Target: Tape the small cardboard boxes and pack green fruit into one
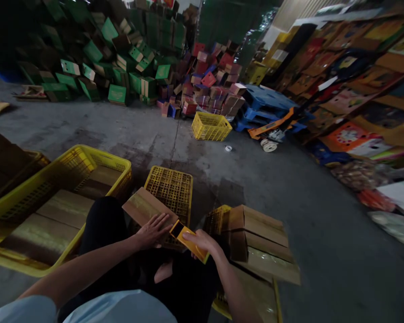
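A small cardboard box (147, 207) with a shiny strip along its top rests on an upturned yellow crate (170, 186) between my knees. My left hand (155, 231) lies flat on the box's near end with its fingers spread. My right hand (200, 241) is wrapped round an orange-yellow hand tool with a black end (190, 244); I cannot make out its exact kind. The black end touches or nearly touches the box's right corner, close to my left fingers. Part of the crate is hidden under the box and my hands.
Cardboard boxes (59, 237) lie in a large yellow crate (121, 172) at my left. More cartons (262, 229) are stacked at my right. Ahead stand another yellow crate (211, 127), blue pallets (265, 101) and an orange pallet jack (272, 124). Green boxes (117, 94) are heaped at the back.
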### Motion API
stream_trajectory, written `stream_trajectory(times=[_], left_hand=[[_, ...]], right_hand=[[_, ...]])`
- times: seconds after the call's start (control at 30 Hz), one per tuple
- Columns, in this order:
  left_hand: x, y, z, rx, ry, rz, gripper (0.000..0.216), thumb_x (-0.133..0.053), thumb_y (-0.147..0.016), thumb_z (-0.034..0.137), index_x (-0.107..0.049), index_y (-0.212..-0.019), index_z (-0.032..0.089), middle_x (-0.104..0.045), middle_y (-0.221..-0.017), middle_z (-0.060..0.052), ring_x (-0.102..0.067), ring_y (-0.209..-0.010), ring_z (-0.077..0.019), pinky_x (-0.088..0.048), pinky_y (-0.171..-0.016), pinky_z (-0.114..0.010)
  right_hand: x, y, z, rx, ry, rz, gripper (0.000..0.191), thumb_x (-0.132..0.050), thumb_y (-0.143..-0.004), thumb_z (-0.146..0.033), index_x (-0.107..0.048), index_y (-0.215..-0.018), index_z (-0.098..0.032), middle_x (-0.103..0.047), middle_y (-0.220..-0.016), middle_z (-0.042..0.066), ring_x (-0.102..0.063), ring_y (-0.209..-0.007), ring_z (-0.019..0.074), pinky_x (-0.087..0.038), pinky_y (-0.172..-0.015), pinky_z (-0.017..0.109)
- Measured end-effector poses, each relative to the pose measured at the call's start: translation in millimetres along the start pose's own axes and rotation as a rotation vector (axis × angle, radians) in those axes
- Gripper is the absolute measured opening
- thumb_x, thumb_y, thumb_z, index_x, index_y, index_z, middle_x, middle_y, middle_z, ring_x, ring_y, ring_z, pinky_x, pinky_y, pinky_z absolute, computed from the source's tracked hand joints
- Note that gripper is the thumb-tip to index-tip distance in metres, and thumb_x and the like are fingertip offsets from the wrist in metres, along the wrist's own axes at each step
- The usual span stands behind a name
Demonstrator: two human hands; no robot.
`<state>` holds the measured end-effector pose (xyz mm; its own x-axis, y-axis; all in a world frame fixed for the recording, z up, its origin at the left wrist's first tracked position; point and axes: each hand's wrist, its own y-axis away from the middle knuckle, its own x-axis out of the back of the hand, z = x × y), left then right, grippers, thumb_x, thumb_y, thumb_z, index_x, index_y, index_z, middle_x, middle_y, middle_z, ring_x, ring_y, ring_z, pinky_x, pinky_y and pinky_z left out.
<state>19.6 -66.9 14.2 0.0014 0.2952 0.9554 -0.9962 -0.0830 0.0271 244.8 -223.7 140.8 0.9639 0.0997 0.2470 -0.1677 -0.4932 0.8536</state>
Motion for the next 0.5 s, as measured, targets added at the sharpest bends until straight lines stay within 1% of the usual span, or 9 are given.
stream_trajectory(times=[0.1,0.17,0.33,0.5], left_hand=[[-4,-4,7,-0.036,0.037,-0.028,0.106,-0.068,-0.086,0.045,-0.003,-0.164,0.018,-0.009,-0.171,-0.014,-0.009,-0.157,-0.0336,-0.011,-0.124,-0.05],[-5,-5,8,-0.063,0.058,-0.039,0.107,-0.065,-0.087,0.046,0.002,-0.164,0.016,-0.008,-0.171,-0.013,-0.009,-0.157,-0.031,-0.011,-0.125,-0.047],[-3,-6,5,-0.061,0.07,-0.057,0.11,-0.065,-0.085,0.05,0.004,-0.164,0.015,-0.006,-0.171,-0.014,-0.009,-0.157,-0.0323,-0.012,-0.124,-0.048],[-3,-5,3,-0.075,0.069,-0.068,0.114,-0.066,-0.082,0.054,0.003,-0.164,0.015,-0.006,-0.171,-0.014,-0.008,-0.157,-0.0323,-0.011,-0.124,-0.047]], right_hand=[[-1,0,0,-0.019,-0.001,0.01,0.043,-0.053,-0.097,-0.051,-0.061,-0.073,-0.016,-0.066,-0.052,0.005,-0.064,-0.045,0.0175,-0.051,-0.046,0.023],[0,1,0,-0.026,-0.003,0.011,0.043,-0.053,-0.098,-0.05,-0.061,-0.074,-0.016,-0.066,-0.052,0.005,-0.063,-0.044,0.0177,-0.051,-0.045,0.023],[1,8,-1,-0.009,-0.017,0.001,0.045,-0.052,-0.098,-0.052,-0.063,-0.075,-0.015,-0.067,-0.054,0.006,-0.065,-0.047,0.0179,-0.052,-0.048,0.023],[0,17,-1,0.028,-0.032,-0.005,0.044,-0.053,-0.097,-0.054,-0.064,-0.078,-0.016,-0.067,-0.054,0.004,-0.068,-0.051,0.0204,-0.054,-0.05,0.025]])
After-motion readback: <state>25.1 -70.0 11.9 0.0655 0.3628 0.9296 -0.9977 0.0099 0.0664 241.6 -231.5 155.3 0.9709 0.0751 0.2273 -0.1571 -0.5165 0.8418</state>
